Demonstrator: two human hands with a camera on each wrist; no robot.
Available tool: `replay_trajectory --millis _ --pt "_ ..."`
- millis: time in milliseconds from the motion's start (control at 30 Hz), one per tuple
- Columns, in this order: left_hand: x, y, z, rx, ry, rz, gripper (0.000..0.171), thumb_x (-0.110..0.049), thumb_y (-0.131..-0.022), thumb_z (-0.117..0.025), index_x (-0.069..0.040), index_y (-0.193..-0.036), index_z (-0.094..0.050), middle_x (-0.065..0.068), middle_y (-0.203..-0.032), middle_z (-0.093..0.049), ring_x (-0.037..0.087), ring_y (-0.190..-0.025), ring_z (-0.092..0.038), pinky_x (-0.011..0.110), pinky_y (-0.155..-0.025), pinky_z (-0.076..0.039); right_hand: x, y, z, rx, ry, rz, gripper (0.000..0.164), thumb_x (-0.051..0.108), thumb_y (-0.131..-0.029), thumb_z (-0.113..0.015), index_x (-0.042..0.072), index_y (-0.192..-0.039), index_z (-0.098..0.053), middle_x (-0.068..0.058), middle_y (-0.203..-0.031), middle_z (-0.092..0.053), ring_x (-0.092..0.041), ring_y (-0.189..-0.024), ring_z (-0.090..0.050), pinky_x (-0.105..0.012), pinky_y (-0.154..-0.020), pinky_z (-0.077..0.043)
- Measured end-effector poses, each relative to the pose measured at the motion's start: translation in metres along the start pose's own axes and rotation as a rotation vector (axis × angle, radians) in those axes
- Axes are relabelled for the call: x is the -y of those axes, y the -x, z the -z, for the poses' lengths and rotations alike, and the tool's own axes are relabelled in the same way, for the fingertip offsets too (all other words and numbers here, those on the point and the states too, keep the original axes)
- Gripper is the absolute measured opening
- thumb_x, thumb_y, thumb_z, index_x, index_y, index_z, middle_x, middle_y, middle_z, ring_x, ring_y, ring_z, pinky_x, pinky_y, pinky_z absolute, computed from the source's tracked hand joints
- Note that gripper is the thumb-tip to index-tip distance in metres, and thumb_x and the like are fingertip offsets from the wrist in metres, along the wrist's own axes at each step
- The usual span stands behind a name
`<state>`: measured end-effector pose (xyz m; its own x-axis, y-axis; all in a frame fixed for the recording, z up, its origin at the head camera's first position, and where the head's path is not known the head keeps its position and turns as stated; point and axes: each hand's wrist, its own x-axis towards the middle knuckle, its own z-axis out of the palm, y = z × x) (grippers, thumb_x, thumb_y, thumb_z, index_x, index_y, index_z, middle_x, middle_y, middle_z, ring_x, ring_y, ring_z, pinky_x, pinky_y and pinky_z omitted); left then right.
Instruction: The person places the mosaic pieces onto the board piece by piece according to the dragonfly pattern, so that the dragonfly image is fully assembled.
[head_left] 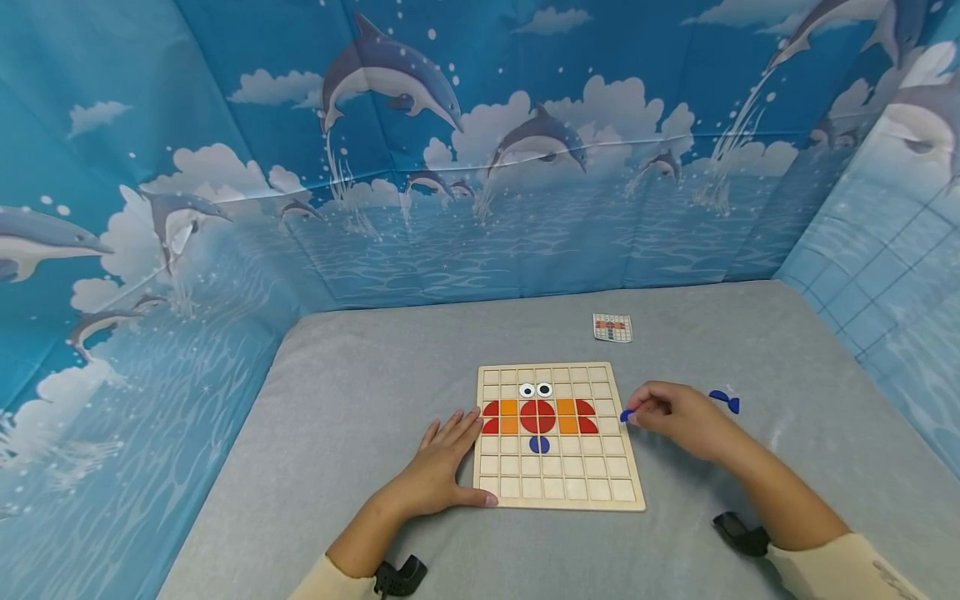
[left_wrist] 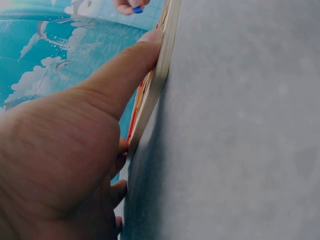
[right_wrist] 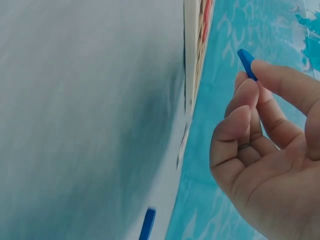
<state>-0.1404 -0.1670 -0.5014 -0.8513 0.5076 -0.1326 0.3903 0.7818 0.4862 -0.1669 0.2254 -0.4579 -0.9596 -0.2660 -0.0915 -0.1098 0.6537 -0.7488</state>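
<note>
A wooden grid board [head_left: 532, 492] lies on the grey cloth. On it sit red quarter-circle tiles [head_left: 537, 417], orange tiles [head_left: 509, 417], two eye tiles [head_left: 536, 390] and a blue rounded pair of tiles [head_left: 539, 445]. My left hand [head_left: 438, 471] rests along the board's left edge, fingers extended, its thumb at the front corner. Just off the board's right edge, my right hand [head_left: 678, 417] pinches a small blue tile [right_wrist: 246, 64] between thumb and fingertips. The tile's full outline is partly covered by the fingers.
More blue tiles [head_left: 725, 401] lie on the cloth right of the board, behind the right forearm. A small pattern card [head_left: 612, 327] lies beyond the board. Dolphin-printed curtains [head_left: 480, 242] stand along the back and sides of the grey surface [head_left: 375, 375].
</note>
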Motion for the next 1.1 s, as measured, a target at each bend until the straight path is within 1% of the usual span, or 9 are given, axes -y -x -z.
replay_trajectory --millis 67,233,367,567,633,800,900,1100 --pt "0.0 0.0 0.0 -0.001 0.003 -0.002 0.118 -0.067 -0.074 -0.079 -0.017 -0.163 -0.02 -0.004 -0.172 -0.014 0.026 -0.16 -0.009 0.06 -0.126 -0.004 0.004 -0.002 -0.003 -0.002 -0.007 0.021 0.011 0.019 -0.095 -0.07 0.011 -0.103 -0.071 -0.002 -0.087 -0.065 -0.013 -0.077 -0.056 -0.023 -0.064 -0.048" --pt "-0.001 0.0 0.0 0.001 0.007 0.0 0.118 -0.066 -0.074 -0.079 -0.017 -0.163 -0.02 -0.004 -0.172 -0.014 0.027 -0.16 -0.009 0.06 -0.126 -0.004 0.017 -0.007 -0.01 -0.006 -0.022 0.038 0.009 0.018 -0.095 -0.07 0.014 -0.103 -0.073 -0.001 -0.086 -0.065 -0.013 -0.078 -0.055 -0.022 -0.065 -0.048" --pt "0.0 0.0 0.0 0.005 0.005 0.004 0.117 -0.067 -0.075 -0.079 -0.016 -0.163 -0.021 -0.004 -0.172 -0.014 0.027 -0.16 -0.01 0.06 -0.126 -0.004 0.028 -0.012 -0.017 0.01 -0.027 0.052 0.01 0.017 -0.094 -0.07 0.014 -0.103 -0.075 -0.001 -0.086 -0.064 -0.015 -0.076 -0.054 -0.024 -0.064 -0.047" --pt "0.0 0.0 0.0 0.007 0.002 0.008 0.118 -0.068 -0.075 -0.078 -0.016 -0.163 -0.021 -0.005 -0.172 -0.013 0.026 -0.16 -0.009 0.06 -0.126 -0.003 0.043 -0.021 -0.031 0.07 -0.064 0.057 0.01 0.016 -0.096 -0.068 0.015 -0.102 -0.075 -0.003 -0.09 -0.066 -0.016 -0.076 -0.056 -0.024 -0.064 -0.049" --pt "0.0 -0.001 -0.001 0.007 0.0 0.008 0.118 -0.068 -0.074 -0.078 -0.016 -0.163 -0.021 -0.005 -0.172 -0.013 0.026 -0.16 -0.009 0.059 -0.126 -0.003 0.046 -0.023 -0.036 0.092 -0.081 0.078 0.009 0.016 -0.097 -0.067 0.013 -0.102 -0.075 -0.004 -0.088 -0.066 -0.017 -0.076 -0.056 -0.025 -0.065 -0.049" --pt "0.0 -0.001 -0.001 0.005 -0.008 0.007 0.118 -0.068 -0.074 -0.078 -0.016 -0.163 -0.021 -0.004 -0.172 -0.014 0.026 -0.16 -0.01 0.059 -0.126 -0.003 0.053 -0.027 -0.051 0.126 -0.11 0.143 0.006 0.012 -0.095 -0.069 0.014 -0.098 -0.073 -0.001 -0.085 -0.067 -0.015 -0.075 -0.058 -0.023 -0.066 -0.05" --pt "0.0 -0.001 0.0 0.006 -0.01 0.007 0.117 -0.069 -0.074 -0.077 -0.016 -0.163 -0.021 -0.004 -0.172 -0.014 0.026 -0.16 -0.01 0.06 -0.126 -0.003 0.058 -0.029 -0.057 0.145 -0.111 0.172 0.006 0.011 -0.094 -0.069 0.014 -0.097 -0.073 0.0 -0.085 -0.067 -0.015 -0.074 -0.057 -0.022 -0.065 -0.049" --pt "0.0 -0.001 0.0 0.011 -0.012 0.01 0.118 -0.071 -0.075 -0.076 -0.017 -0.163 -0.02 -0.005 -0.172 -0.013 0.026 -0.16 -0.009 0.059 -0.126 -0.003 0.064 -0.032 -0.07 0.208 -0.101 0.179 0.009 0.009 -0.093 -0.069 0.014 -0.097 -0.075 0.0 -0.083 -0.068 -0.012 -0.068 -0.053 -0.022 -0.061 -0.046"
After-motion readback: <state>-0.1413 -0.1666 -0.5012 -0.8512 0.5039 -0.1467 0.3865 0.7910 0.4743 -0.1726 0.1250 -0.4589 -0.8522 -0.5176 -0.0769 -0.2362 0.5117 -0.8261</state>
